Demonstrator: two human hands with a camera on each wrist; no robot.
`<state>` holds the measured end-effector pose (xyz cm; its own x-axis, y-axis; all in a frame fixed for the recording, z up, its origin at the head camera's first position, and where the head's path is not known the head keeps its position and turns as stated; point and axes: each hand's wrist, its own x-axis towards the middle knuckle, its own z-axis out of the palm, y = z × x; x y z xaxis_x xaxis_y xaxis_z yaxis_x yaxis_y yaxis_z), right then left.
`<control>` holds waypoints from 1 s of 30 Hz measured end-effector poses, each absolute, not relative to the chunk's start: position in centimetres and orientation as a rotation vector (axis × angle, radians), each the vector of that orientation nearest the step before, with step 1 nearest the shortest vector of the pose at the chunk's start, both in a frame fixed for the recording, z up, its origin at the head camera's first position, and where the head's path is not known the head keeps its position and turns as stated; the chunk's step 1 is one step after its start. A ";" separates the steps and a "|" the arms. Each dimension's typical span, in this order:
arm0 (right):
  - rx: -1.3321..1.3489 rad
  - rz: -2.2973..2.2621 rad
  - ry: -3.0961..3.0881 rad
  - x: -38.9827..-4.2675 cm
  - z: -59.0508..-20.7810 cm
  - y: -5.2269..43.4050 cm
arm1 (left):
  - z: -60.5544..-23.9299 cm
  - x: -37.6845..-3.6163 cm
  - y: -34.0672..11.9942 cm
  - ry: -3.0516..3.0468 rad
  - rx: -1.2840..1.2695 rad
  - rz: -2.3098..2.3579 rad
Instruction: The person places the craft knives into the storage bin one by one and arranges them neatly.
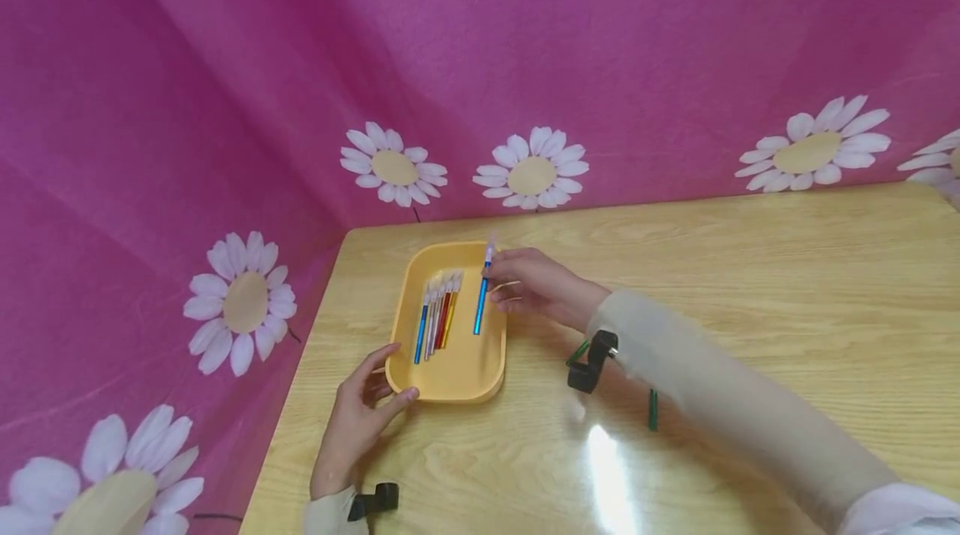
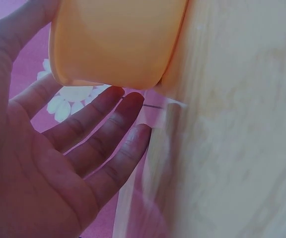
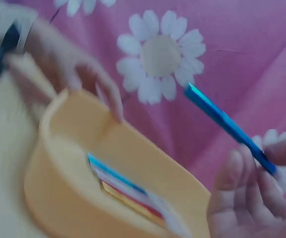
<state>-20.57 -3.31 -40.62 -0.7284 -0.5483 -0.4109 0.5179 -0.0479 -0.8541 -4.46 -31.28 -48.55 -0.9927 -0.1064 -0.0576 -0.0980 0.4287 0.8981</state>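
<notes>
My right hand pinches a shiny blue pen with a clear whitish end, tilted above the right side of a yellow plastic tray. In the right wrist view, the thumb and fingers meet near the pen's whitish end. My left hand grips the tray's near left corner, with thumb and forefinger apart on the rim. Its other fingers spread beside the tray wall in the left wrist view. Several similar pens, blue, pale, red and gold, lie side by side inside the tray.
Two green pieces lie on the wooden table by the right forearm, partly hidden. A pink cloth with white daisies hangs along the back and left. Black straps are on both wrists.
</notes>
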 end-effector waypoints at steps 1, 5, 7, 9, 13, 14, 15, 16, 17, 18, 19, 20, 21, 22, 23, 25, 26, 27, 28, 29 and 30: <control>0.016 -1.875 1.473 -20.8 -40.7 -4.1 | -48.5 -4.5 -31.3 -2.653 0.204 -1.664; 0.147 -1.887 1.418 -21.2 -40.9 -7.2 | -48.4 -4.5 -31.2 -2.664 0.215 -1.664; 0.166 -1.867 1.426 -21.2 -41.2 -8.5 | -48.5 -4.6 -31.2 -2.660 0.190 -1.659; 0.167 -1.837 1.458 -21.1 -41.6 -9.5 | -48.5 -4.6 -31.2 -2.654 0.166 -1.653; 0.156 -1.763 1.562 -20.7 -42.6 -11.1 | -48.5 -4.7 -31.3 -2.659 0.168 -1.636; 0.153 -1.745 1.586 -20.6 -42.8 -11.4 | -48.6 -4.6 -31.2 -2.665 0.177 -1.630; 0.153 -1.730 1.605 -20.5 -43.0 -11.7 | -48.6 -4.6 -31.2 -2.668 0.192 -1.628; 0.153 -1.717 1.623 -20.4 -43.2 -11.9 | -48.6 -4.6 -31.2 -2.669 0.206 -1.628; 0.152 -1.707 1.639 -20.2 -43.2 -12.1 | -48.6 -4.6 -31.3 -2.669 0.221 -1.628; 0.158 -1.698 1.654 -20.1 -43.3 -12.3 | -48.7 -4.5 -31.3 -2.670 0.230 -1.633; 0.163 -1.690 1.670 -20.0 -43.5 -12.5 | -48.7 -4.5 -31.3 -2.667 0.226 -1.636; 0.176 -1.690 1.680 -20.0 -43.7 -12.6 | -48.7 -4.5 -31.3 -2.663 0.216 -1.643; 0.191 -1.685 1.694 -19.9 -43.8 -12.7 | -48.7 -4.5 -31.3 -2.662 0.216 -1.646; 0.209 -1.680 1.708 -19.8 -44.0 -12.7 | -48.7 -4.4 -31.3 -2.660 0.207 -1.646; 0.227 -1.680 1.720 -19.7 -44.2 -12.8 | -48.7 -4.4 -31.4 -2.659 0.195 -1.645; 0.262 -1.681 1.749 -19.6 -44.5 -12.8 | -48.7 -4.4 -31.3 -2.667 0.188 -1.634; 0.276 -1.682 1.764 -19.5 -44.6 -12.9 | -48.6 -4.4 -31.3 -2.667 0.182 -1.627; 0.283 -1.679 1.781 -19.4 -44.6 -12.9 | -48.6 -4.5 -31.3 -2.669 0.176 -1.620; 0.286 -1.676 1.797 -19.3 -44.6 -12.9 | -48.6 -4.5 -31.3 -2.667 0.167 -1.617; 0.282 -1.671 1.815 -19.2 -44.6 -12.9 | -48.5 -4.5 -31.4 -2.665 0.161 -1.617; 0.274 -1.663 1.830 -19.1 -44.5 -12.9 | -48.5 -4.5 -31.4 -2.665 0.158 -1.614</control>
